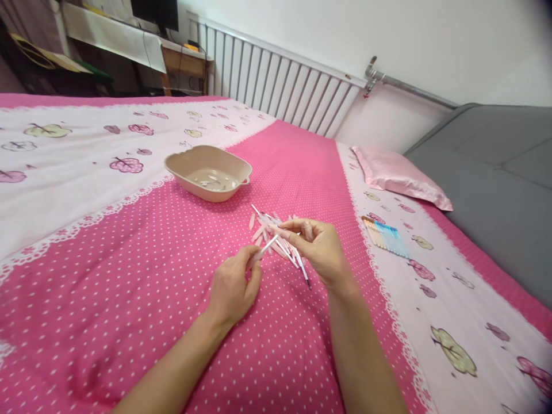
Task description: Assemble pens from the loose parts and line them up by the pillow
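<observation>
Bedding in pink with white dots covers the bed (129,276), leaving broad bare cloth to the left and toward the wearer. A beige basin (202,192) sits well beyond the hands. A pink pillow (397,175) and a row of pastel pens (386,236) lie off to the right. A thin white stick (265,249) spans the gap between both hands, just beside a loose pile of sticks (269,221) on the sheet. The left hand (233,287) has its fingers (254,261) pinched together on the stick's near end. The right hand (321,250) closes its fingers on the far end, with several more sticks gripped under that palm.
</observation>
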`<state>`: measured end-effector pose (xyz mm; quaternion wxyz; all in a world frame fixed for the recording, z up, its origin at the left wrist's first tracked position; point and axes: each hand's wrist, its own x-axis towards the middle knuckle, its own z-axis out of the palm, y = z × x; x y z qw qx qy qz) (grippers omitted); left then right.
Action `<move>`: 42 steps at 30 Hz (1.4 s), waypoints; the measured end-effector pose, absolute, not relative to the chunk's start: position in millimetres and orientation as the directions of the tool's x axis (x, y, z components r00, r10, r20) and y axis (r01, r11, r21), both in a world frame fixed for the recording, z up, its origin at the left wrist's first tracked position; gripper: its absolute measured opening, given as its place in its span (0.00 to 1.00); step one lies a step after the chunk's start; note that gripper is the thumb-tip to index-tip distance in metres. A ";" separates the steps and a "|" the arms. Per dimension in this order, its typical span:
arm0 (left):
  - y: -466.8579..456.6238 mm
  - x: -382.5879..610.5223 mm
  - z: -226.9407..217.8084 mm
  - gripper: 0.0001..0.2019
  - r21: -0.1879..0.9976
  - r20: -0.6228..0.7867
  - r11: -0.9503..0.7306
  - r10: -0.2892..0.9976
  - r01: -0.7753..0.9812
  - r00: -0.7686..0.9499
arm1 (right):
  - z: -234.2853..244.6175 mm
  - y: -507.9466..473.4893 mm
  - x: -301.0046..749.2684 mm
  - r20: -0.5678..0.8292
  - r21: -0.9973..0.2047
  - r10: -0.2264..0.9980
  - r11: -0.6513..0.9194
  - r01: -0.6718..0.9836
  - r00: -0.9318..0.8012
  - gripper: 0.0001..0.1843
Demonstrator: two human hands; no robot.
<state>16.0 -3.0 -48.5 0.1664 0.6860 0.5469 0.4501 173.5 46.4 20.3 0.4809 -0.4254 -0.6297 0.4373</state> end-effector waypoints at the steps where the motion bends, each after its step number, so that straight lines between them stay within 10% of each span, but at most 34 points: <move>1: -3.0 15.9 -48.4 0.10 0.721 0.435 -0.347 0.901 0.601 -0.002 | 20.8 46.1 173.9 0.233 -0.959 0.957 0.255 0.121 -0.175 0.05; 24: -3.4 15.9 -48.9 0.09 0.716 0.430 -0.371 0.902 0.592 0.047 | 28.8 43.3 176.1 0.183 -0.944 0.964 0.227 0.240 -0.191 0.06; 42: -3.2 14.9 -49.4 0.10 0.783 0.404 -0.340 0.915 0.521 -0.011 | 20.8 59.1 177.5 -0.041 -0.974 0.988 -0.073 -0.213 -0.151 0.13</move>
